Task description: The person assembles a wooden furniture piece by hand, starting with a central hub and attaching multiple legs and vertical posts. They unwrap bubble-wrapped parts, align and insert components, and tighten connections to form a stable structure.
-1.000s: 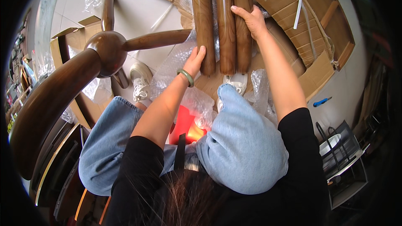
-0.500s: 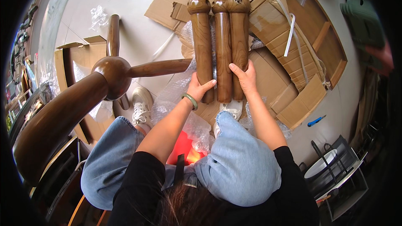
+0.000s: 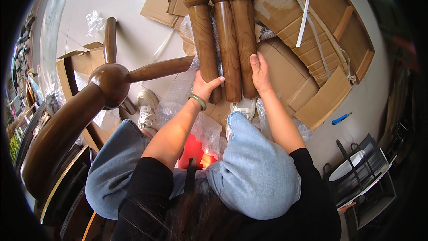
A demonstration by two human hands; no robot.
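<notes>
Three brown wooden legs with round knobbed ends lie side by side in front of me: a left leg (image 3: 206,40), a middle leg (image 3: 228,49) and a right leg (image 3: 244,40). A dark hole shows in the right leg's knob. My left hand (image 3: 206,85) grips the left leg near its lower end, thumb across the front and fingers partly hidden beneath. Against the right leg's outer side is my right hand (image 3: 261,72), closed at its edge with the thumb upright; its other fingers are partly hidden. A green bangle (image 3: 197,101) circles my left wrist.
To the left stands a large wooden ball joint (image 3: 109,85) with thick branching arms. Cardboard (image 3: 285,71) and bubble wrap (image 3: 171,107) lie beneath and around the legs. A wooden frame (image 3: 342,24) is at the far right, a blue cutter (image 3: 341,119) on the floor nearer me.
My right thumb has moved off the front of the right leg to its side. The whole view has shifted, and the legs appear slightly higher and further left.
</notes>
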